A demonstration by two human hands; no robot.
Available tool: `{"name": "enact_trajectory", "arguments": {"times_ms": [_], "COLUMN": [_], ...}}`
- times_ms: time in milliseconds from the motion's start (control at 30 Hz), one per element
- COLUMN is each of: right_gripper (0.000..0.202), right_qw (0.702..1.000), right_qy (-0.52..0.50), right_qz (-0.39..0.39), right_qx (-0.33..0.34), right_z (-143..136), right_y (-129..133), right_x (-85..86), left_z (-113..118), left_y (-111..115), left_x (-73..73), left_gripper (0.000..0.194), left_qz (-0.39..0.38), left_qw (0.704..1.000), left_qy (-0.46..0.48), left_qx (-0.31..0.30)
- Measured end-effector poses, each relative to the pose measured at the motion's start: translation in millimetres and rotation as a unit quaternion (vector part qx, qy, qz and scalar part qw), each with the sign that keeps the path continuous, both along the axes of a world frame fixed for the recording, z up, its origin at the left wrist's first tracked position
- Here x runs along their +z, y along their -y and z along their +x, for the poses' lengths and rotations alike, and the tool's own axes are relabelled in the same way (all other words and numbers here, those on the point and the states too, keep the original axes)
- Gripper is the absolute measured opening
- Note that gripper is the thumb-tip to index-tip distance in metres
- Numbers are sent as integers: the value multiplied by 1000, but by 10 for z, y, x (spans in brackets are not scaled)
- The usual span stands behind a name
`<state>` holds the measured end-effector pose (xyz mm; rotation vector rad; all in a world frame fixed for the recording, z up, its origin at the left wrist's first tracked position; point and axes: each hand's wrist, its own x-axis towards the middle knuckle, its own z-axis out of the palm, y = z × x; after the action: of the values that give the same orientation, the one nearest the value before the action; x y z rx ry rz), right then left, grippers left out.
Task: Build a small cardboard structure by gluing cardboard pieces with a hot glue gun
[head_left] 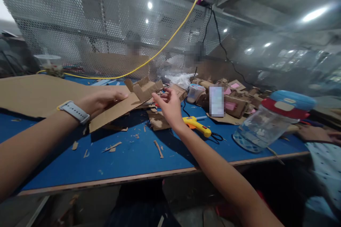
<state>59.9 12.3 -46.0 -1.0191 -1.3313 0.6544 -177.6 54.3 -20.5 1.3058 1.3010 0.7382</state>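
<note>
My left hand point(102, 100), with a pale watch on the wrist, grips a flat brown cardboard piece point(117, 112) that is tilted above the blue table. At the far end of this piece stands a small folded cardboard structure point(145, 88). My right hand point(168, 104) is at the right side of that structure, its thumb and fingers bent toward each other; whatever is between the fingertips is too small to make out. Just right of my right wrist, a yellow glue gun point(197, 125) lies on the table.
A large cardboard sheet point(39, 94) covers the left side. To the right are a phone point(216, 101), cardboard scraps and a clear bottle with a blue lid point(266, 122). A yellow cable point(170, 39) hangs behind. A person's sleeve point(323, 170) shows at far right.
</note>
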Motion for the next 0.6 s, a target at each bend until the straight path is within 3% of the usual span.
{"name": "enact_trajectory", "arguments": {"times_ms": [100, 233, 600], "right_gripper": [53, 53, 16], "right_qw": [999, 989, 951], "right_qy": [11, 74, 232], "right_qz": [-11, 50, 128], "right_qx": [-48, -117, -158], "right_z": [-19, -7, 35], "right_y": [33, 120, 103], "right_x": [6, 16, 3], "left_z": [-18, -36, 21], "left_y": [-10, -35, 21], "left_x": [-36, -59, -13], "left_gripper": [30, 32, 28], "left_qz": [3, 10, 21], "left_qw": [1000, 1000, 999], "left_qy": [0, 3, -25], "left_qx": [5, 9, 15]}}
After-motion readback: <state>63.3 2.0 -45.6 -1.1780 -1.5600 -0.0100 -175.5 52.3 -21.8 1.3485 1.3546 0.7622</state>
